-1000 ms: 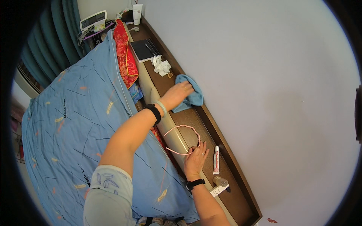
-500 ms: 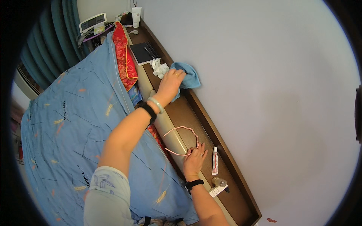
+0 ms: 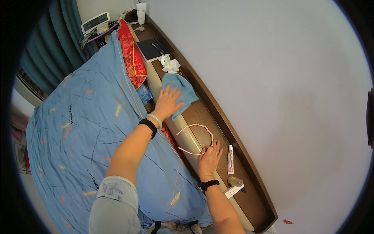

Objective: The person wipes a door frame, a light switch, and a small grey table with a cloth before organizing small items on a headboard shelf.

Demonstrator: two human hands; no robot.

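My left hand (image 3: 167,103) lies with fingers spread on a blue cloth (image 3: 182,91), which rests rumpled on the brown headboard shelf. On the same shelf, lower down, my right hand (image 3: 209,159) lies palm down with its fingers stretched out. Those fingertips touch a thin pink headband (image 3: 210,134), whose two ends point toward the bed. Part of the headband is hidden under the fingers. Just to the right of that hand lies a white and red tube (image 3: 230,160).
Above the cloth are crumpled tissues (image 3: 170,64), a black notebook (image 3: 150,50) with pens, and a white tube (image 3: 141,13). A small bottle (image 3: 235,181) and a white box (image 3: 233,191) sit near my right wrist. The shelf's raised rim (image 3: 233,136) borders the wall; a blue quilt (image 3: 97,136) covers the bed.
My left hand has gone from a bunched grip on the cloth to spread fingers on it. The cloth has come away from the rim toward the bed. My right hand stays by the headband.
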